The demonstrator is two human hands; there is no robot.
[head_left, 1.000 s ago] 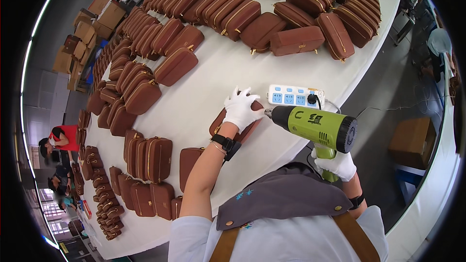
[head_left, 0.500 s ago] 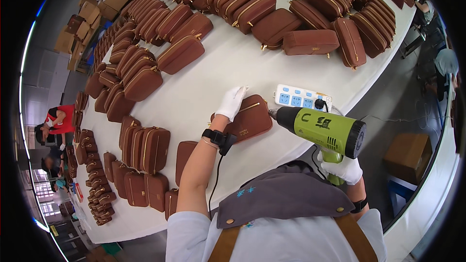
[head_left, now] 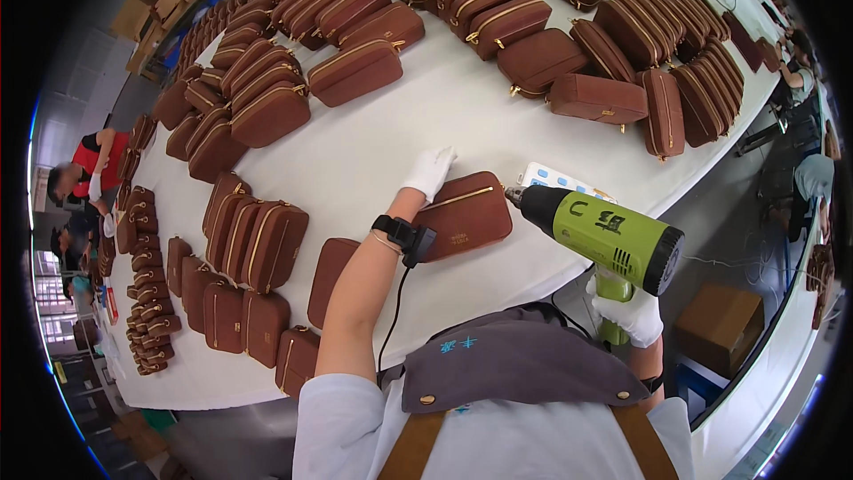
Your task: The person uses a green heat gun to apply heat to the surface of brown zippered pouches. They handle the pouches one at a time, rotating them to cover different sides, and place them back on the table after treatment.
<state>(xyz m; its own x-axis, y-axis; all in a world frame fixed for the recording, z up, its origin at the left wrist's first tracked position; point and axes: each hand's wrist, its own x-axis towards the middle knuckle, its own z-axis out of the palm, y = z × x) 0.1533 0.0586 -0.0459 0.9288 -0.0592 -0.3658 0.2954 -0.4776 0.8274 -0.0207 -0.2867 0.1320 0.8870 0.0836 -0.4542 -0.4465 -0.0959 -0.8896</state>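
A brown leather zip bag [head_left: 471, 216] with a gold zipper lies on the table close in front of me. My left hand [head_left: 432, 172], in a white glove, is at the bag's far left edge with its fingers drawn together; the thumb side is partly hidden. In my right hand [head_left: 633, 313], also gloved, is a green and black heat gun [head_left: 604, 234]. The fingers wrap its handle. Its metal nozzle points left, at the bag's right edge, with hardly any gap between them.
Behind the heat gun lies a white power strip [head_left: 555, 180], partly covered. Many similar bags [head_left: 355, 73] stand in rows across the white table [head_left: 373, 147]. A cardboard box [head_left: 720, 327] sits on the floor at right. Other people are at far left and far right.
The whole view has shifted and turned slightly. My left hand stays at the bag's edge. The heat gun now covers more of the power strip, its nozzle still at the bag's right edge.
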